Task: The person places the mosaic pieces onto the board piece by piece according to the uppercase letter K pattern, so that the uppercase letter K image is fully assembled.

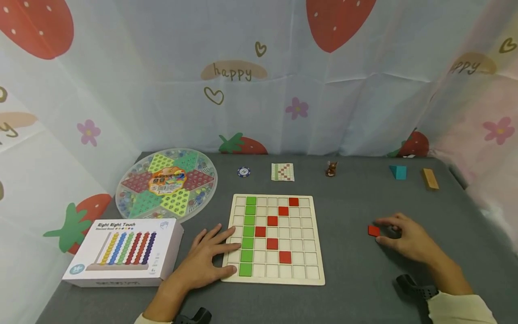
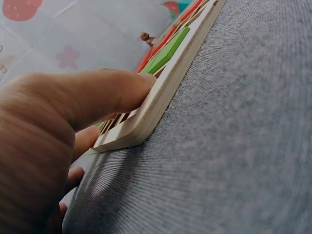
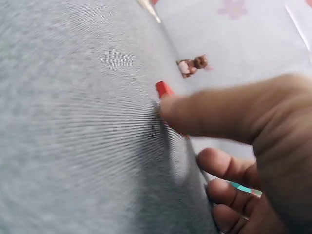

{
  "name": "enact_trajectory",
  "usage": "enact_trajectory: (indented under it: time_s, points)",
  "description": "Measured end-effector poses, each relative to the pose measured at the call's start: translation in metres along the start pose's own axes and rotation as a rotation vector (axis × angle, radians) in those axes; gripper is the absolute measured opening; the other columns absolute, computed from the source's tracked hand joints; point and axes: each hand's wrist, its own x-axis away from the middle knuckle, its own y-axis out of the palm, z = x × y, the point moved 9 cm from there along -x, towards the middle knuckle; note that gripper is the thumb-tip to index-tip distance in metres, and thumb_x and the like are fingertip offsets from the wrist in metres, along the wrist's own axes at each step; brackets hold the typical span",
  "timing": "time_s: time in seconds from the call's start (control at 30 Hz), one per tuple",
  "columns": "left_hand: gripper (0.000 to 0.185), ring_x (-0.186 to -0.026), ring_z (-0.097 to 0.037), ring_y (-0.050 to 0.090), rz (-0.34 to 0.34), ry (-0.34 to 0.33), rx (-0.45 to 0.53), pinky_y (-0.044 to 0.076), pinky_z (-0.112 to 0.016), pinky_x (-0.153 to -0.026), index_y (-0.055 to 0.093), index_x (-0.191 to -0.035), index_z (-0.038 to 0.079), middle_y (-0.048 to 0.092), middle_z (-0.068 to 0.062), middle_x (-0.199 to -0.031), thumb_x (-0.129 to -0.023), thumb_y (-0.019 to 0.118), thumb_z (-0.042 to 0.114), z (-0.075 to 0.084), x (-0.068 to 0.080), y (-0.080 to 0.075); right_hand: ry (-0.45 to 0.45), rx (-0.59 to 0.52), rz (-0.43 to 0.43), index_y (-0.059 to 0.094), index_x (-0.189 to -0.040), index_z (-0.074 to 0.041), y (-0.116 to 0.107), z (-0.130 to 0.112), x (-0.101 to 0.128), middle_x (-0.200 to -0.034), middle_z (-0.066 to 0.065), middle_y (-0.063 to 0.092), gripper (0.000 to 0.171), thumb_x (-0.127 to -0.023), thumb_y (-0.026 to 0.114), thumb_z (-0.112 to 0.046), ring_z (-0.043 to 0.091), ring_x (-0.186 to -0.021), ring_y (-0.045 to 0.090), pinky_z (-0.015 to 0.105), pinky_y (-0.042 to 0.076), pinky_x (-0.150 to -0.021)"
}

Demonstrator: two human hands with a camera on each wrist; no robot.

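My left hand (image 1: 208,258) lies with spread fingers along the left edge of a wooden grid board (image 1: 275,277), its fingertips and thumb resting on the rim and left squares. A column of green square tiles (image 1: 248,243) fills one line of the board, and several red tiles (image 1: 272,221) form an angled pattern beside it. Well to the right of the board, my right hand (image 1: 408,238) pinches a loose red square tile (image 1: 373,231) between thumb and index finger, at the tabletop. The thumb partly hides this red tile (image 3: 163,88) in the right wrist view.
A pattern card (image 1: 282,172), a poker chip (image 1: 244,172) and a small brown animal figurine (image 1: 331,169) lie behind the board. A teal block (image 1: 398,172) and a wooden block (image 1: 430,179) are far right. A bead-toy box (image 1: 121,252) and a round Chinese checkers set (image 1: 167,182) stand left.
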Motion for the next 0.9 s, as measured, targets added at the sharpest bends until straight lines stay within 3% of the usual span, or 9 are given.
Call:
enact_trajectory:
  time_s: [0.2,0.43,0.67,0.77,0.9]
  points:
    - [0.052,-0.142,-0.032,0.021,-0.004,-0.002,0.003,0.005,-0.058,-0.110,0.068,-0.127,0.023,0.039,0.000,-0.150,-0.080,0.074,0.045,0.000,0.000,0.000,-0.002,0.048,0.046,0.073,-0.103,-0.007,0.001,-0.003,0.000,-0.094,0.003,0.055,0.024,-0.081,0.079,-0.015,0.022,-0.082,0.052,0.043,0.044,-0.067]
    - [0.052,-0.142,-0.032,0.021,-0.010,-0.004,-0.002,0.005,-0.058,-0.110,0.068,-0.126,0.023,0.039,0.000,-0.150,-0.080,0.074,0.045,0.000,0.000,0.000,0.044,0.034,0.096,0.071,-0.105,-0.005,-0.007,-0.013,0.007,-0.094,0.004,0.062,0.026,-0.083,0.078,-0.016,0.020,-0.080,0.054,0.040,0.045,-0.067]
    - [0.052,-0.142,-0.032,0.021,-0.011,-0.007,0.005,0.004,-0.057,-0.110,0.067,-0.127,0.023,0.039,0.000,-0.150,-0.080,0.074,0.045,-0.001,0.000,0.000,-0.001,-0.042,0.204,0.070,-0.110,-0.005,-0.028,-0.045,0.023,-0.088,-0.001,0.066,0.028,-0.084,0.077,-0.014,0.005,-0.076,0.059,0.027,0.051,-0.062]
    - [0.052,-0.142,-0.032,0.020,-0.012,-0.008,0.014,0.004,-0.057,-0.110,0.067,-0.127,0.023,0.038,0.001,-0.151,-0.080,0.074,0.045,-0.002,0.000,0.001,-0.029,-0.090,0.243,0.070,-0.111,-0.006,-0.033,-0.060,0.029,-0.089,-0.002,0.066,0.028,-0.084,0.077,-0.010,0.003,-0.079,0.059,0.021,0.050,-0.069]
    - [0.052,-0.142,-0.032,0.020,-0.013,-0.008,0.025,0.004,-0.057,-0.110,0.067,-0.127,0.022,0.038,0.000,-0.151,-0.081,0.074,0.044,-0.001,0.000,0.001,-0.096,-0.236,0.276,0.069,-0.112,-0.002,-0.035,-0.081,0.035,-0.089,0.001,0.066,0.031,-0.082,0.075,0.002,0.006,-0.082,0.060,0.015,0.048,-0.078]
